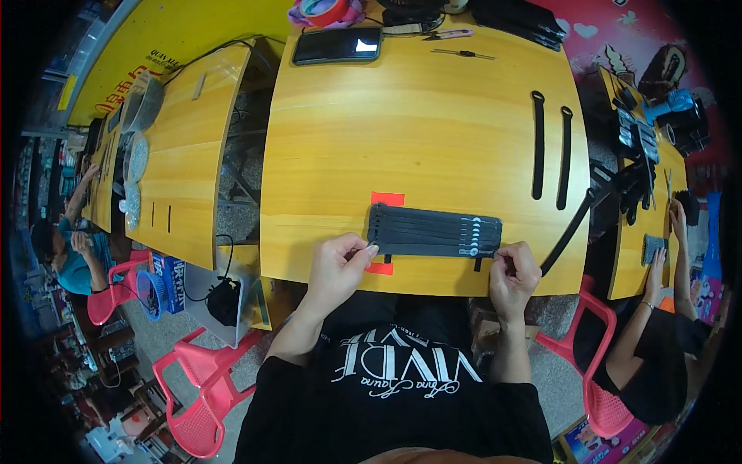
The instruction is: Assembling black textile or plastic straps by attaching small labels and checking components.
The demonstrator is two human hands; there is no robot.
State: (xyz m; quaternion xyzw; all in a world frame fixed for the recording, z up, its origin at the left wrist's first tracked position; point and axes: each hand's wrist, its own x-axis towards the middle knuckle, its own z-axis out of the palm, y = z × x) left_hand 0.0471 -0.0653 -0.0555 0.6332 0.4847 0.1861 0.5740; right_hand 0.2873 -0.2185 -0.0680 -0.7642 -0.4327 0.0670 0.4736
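A row of flat black straps (433, 230) with rounded, holed left ends lies overlapped near the front edge of the yellow table. White markings show at their right ends. My left hand (338, 267) pinches the lower left corner of the row between thumb and fingertips. At the lower right corner, my right hand (512, 278) has its fingers closed on the strap ends. Red tape (389, 199) is stuck to the table above the row's left end, and another red piece (379, 269) shows below it. Short dark strips poke out beneath the row.
Two loose black straps (539, 147) lie at the right, near a longer black strap (568, 232) reaching the table's right edge. A phone (338, 46), pink-handled snips (452, 34) and black bundles (519, 22) line the far edge. Co-workers sit at side tables; pink chairs (202, 387) stand nearby.
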